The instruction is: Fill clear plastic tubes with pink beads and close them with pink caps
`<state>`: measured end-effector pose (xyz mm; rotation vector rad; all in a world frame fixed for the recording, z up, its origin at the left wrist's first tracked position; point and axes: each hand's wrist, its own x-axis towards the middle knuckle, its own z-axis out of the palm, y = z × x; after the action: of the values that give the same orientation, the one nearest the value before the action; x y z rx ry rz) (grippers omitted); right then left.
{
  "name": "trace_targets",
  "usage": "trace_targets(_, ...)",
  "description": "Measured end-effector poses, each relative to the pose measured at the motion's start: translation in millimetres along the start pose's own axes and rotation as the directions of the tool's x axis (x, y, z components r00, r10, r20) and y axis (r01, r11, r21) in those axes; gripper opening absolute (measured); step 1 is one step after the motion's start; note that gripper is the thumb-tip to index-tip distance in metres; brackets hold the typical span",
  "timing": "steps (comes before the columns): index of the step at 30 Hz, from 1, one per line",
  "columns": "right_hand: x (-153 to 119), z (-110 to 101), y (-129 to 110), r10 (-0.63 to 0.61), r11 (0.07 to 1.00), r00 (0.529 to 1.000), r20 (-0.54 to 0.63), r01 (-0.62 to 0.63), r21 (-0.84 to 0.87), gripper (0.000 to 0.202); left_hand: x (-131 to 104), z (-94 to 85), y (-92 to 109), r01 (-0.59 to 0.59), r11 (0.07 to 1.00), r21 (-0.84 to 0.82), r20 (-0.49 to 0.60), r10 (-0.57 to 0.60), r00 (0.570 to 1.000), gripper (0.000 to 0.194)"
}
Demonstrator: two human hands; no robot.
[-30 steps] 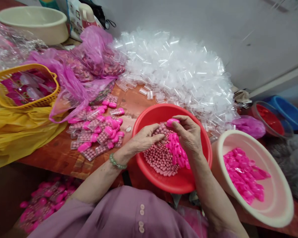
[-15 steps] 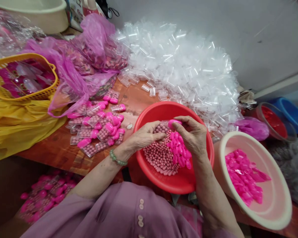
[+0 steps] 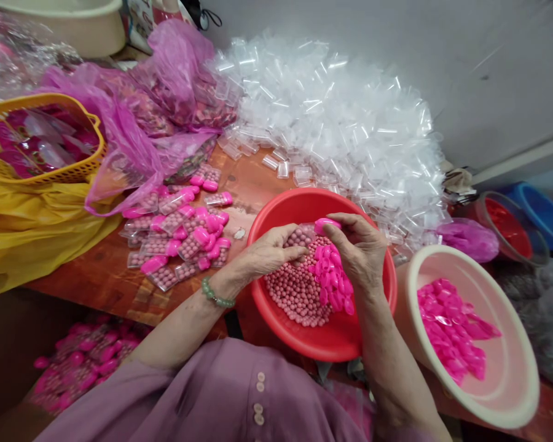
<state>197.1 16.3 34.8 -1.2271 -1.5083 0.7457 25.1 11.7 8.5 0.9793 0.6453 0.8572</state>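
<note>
My left hand (image 3: 270, 253) is closed around a small clear plastic bottle (image 3: 303, 234) filled with pink beads, over the red basin (image 3: 276, 212). Between the thumb and fingers of my right hand (image 3: 362, 255) is a bright pink cap (image 3: 326, 225), close to the bottle's end. Whether cap and bottle touch, I cannot tell. Below my hands, the basin holds loose pink beads (image 3: 295, 294) and a heap of pink caps (image 3: 332, 279).
Several capped bottles (image 3: 184, 230) lie left of the basin. Behind it rises a big pile of clear empty bottles (image 3: 336, 116). A cream tub (image 3: 511, 368) with more caps stands at right. At left are a yellow basket (image 3: 74, 169) and a purple bag (image 3: 133, 141).
The pink cap in my right hand has shifted slightly to the right, away from the bottle's end. My left hand stays almost in place, and the view has moved very slightly.
</note>
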Motion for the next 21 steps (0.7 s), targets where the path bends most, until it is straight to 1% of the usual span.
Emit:
trace_targets(3, 2, 7, -1, -0.049, 0.997, 0.998, 0.039, 0.051, -0.063, 0.017, -1, 0.2, 1, 0.002, 1.0, 0.001, 0.016, -0.002, 1.0, 0.017)
trace_targets(6, 3, 9, 0, -0.076, 0.992, 0.995, 0.065, 0.082, -0.096, 0.017, -1, 1.1, 3, 0.008, 1.0, -0.007, 0.033, -0.008, 0.999, 0.016)
trace_targets(8, 2, 8, 0, -0.076, 0.99, 0.994, 0.079, 0.084, -0.113, 0.017, -2, 1.6, 4, 0.01, 1.0, -0.005, 0.026, -0.01, 1.0, 0.015)
trace_targets(10, 1, 4, -2, -0.086, 0.981, 0.992, 0.091, 0.1, -0.166, 0.016, -2, 2.0, 5, 0.014, 1.0, 0.001, 0.0, -0.014, 1.0, 0.013)
trace_targets(12, 0, -2, -6, -0.119, 0.957, 0.986, 0.114, 0.144, -0.252, 0.013, -2, 2.1, 6, 0.027, 1.0, 0.001, -0.023, -0.027, 0.999, 0.011)
trace_targets(14, 1, -7, -10, -0.181, 0.917, 0.976, 0.124, 0.213, -0.338, 0.01, -1, 2.1, 6, 0.036, 0.999, -0.006, -0.044, -0.036, 0.998, 0.008)
trace_targets(17, 2, -14, -14, -0.25, 0.875, 0.963, 0.096, 0.268, -0.404, 0.007, 0, 1.9, 5, 0.011, 1.0, -0.026, -0.091, -0.013, 0.996, 0.006)
trace_targets(19, 3, -16, -12, -0.243, 0.881, 0.967, 0.076, 0.253, -0.401, 0.006, 0, 1.6, 5, 0.001, 0.999, -0.038, -0.098, -0.005, 0.995, 0.007)
trace_targets(21, 4, -14, -10, -0.211, 0.907, 0.976, 0.051, 0.215, -0.361, 0.008, 0, 1.2, 4, 0.008, 0.999, -0.037, -0.085, -0.011, 0.996, 0.007)
